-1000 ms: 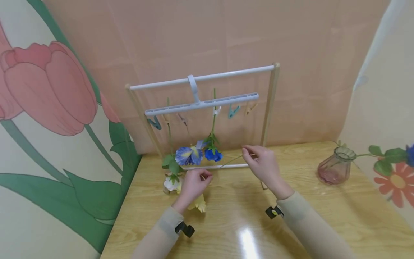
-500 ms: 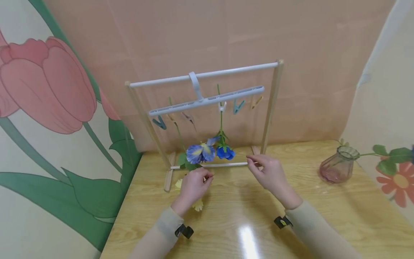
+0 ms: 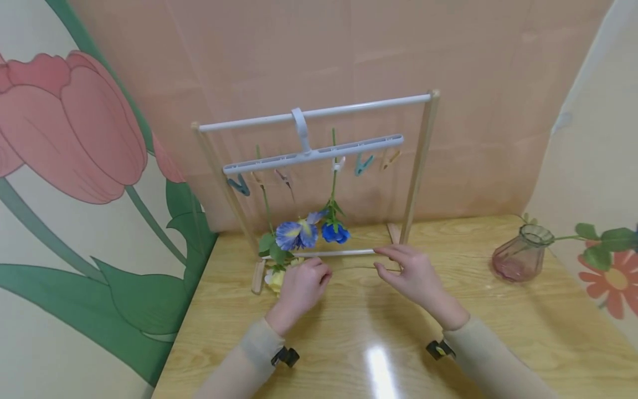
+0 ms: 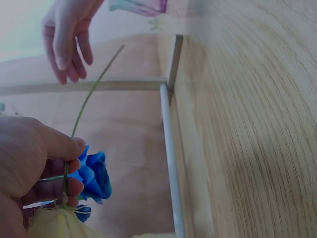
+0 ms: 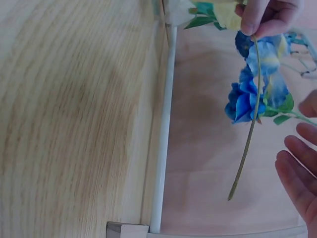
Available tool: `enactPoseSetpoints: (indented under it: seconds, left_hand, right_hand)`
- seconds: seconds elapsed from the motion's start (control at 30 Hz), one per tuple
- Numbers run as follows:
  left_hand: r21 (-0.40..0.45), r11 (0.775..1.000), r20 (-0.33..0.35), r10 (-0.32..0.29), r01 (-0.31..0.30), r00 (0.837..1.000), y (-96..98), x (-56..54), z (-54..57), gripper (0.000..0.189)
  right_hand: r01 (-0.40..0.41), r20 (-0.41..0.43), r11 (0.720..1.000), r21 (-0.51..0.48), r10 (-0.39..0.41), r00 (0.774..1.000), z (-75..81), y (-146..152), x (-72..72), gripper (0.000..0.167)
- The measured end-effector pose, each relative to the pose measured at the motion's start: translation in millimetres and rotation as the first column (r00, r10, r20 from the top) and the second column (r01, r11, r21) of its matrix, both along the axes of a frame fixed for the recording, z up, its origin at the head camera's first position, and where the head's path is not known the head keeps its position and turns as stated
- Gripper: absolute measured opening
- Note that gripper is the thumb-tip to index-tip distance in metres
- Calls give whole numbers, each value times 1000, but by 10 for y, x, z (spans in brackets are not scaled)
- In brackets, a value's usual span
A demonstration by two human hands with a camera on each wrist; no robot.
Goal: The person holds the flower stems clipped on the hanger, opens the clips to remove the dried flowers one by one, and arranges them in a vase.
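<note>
My left hand point(image 3: 301, 285) pinches the thin green stem point(image 4: 94, 87) of a pale yellow flower point(image 4: 57, 225) between thumb and fingers, close to its bloom. The stem's bare end points toward my right hand point(image 3: 411, 277), whose fingers are parted and hold nothing. In the right wrist view, the stem hangs apart from those fingers. Just beyond my hands, a blue-purple iris point(image 3: 297, 234) and a blue rose point(image 3: 335, 233) hang upside down from clips on a pale blue hanger point(image 3: 319, 154). A whitish bloom on the left clip is partly hidden by my left hand.
The hanger hooks over the white top bar point(image 3: 364, 105) of a wooden-legged rack. Its teal clip point(image 3: 364, 164) and yellow clip point(image 3: 391, 159) at right hold nothing. A pink glass vase point(image 3: 520, 256) with a stemmed flower lies to the right on the wooden table point(image 3: 344, 343).
My right fingers, pinching near the stem's end a second ago, have let go and spread. The yellow bloom has shifted from below my left hand to behind it. The hanger sways slightly.
</note>
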State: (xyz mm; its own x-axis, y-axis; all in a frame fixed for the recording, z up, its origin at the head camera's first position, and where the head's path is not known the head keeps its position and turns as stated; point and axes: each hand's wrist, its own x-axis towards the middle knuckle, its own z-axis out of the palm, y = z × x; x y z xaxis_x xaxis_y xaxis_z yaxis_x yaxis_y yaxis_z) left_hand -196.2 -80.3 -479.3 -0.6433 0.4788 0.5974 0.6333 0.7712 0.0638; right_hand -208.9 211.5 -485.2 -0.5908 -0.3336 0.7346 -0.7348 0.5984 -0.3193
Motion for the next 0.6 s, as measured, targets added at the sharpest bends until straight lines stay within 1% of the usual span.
enactPoseSetpoints:
  seconds: [0.17,0.23,0.4,0.47,0.6]
  left_hand:
    - [-10,999,-43,-32,31,999,44,63,52,10]
    - [-18,999,-57,-42,41,997,64,81,69,10]
    - [-56,997,-89,-61,56,994,98,106,75,9]
    - [-67,996,-94,-67,60,993,118,111,63,8]
    - [-80,994,-83,-76,70,994,167,120,31,7]
  right_hand:
    - [-38,38,997,63,35,999,-22,-39,46,38]
    - [-68,45,994,83,65,997,-29,-56,63,39]
    - [-112,33,983,146,109,994,-45,-105,108,36]
    - [-112,41,978,176,107,993,-51,-120,126,34]
    - [-101,89,968,227,83,993,-66,-152,152,30]
